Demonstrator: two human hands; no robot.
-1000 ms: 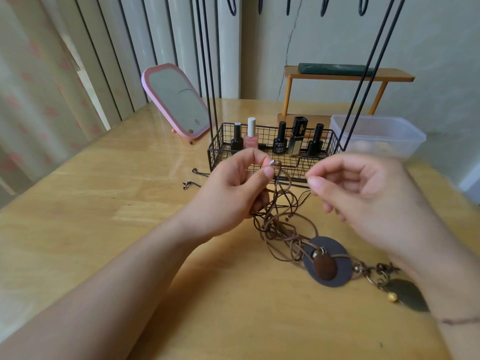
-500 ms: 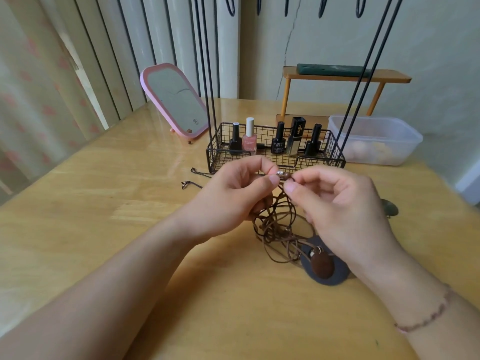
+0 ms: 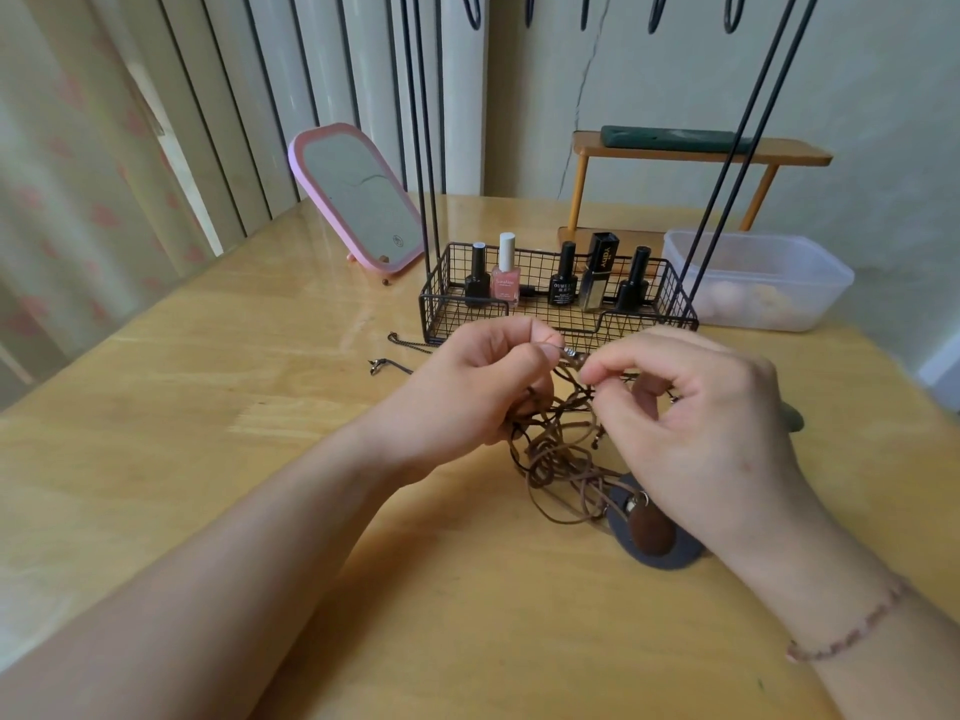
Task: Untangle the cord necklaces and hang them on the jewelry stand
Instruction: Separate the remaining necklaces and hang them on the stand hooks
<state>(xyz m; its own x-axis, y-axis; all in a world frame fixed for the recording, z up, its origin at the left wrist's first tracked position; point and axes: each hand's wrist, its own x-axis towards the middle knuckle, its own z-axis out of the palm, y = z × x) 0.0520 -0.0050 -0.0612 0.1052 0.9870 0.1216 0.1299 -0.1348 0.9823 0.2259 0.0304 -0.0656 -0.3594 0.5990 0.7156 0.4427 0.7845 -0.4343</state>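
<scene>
While the tangle sits this close to me, I read it near to far. Nearest is the pendant (image 3: 649,530), a brown oval on a dark disc, flat on the table (image 3: 182,433) and partly under the right wrist. It looks like the only weighty part, so I'd expect it to anchor the cords while the rest gets lifted.

Just beyond it, the cord necklaces (image 3: 553,454) lie in a loose brown knot of loops between the two hands, partly raised off the wood. My read: thin, soft, light cord with no stiffness, so it snags on itself if pulled hard. Best hold is at a free end or clasp, not mid-loop.

Left hand (image 3: 467,397) has thumb and forefinger pinched on a small metal clasp end at the top of the bundle, other fingers curled round strands below. Right hand (image 3: 696,433) pinches the cord right beside that clasp, fingertips nearly touching the left's; remaining fingers are curled loosely.

Beyond the hands stands the jewelry stand (image 3: 558,324), with its wire basket of polish bottles and black rods rising out of view. Hooks at the top edge look bare; nothing hung yet.
</scene>
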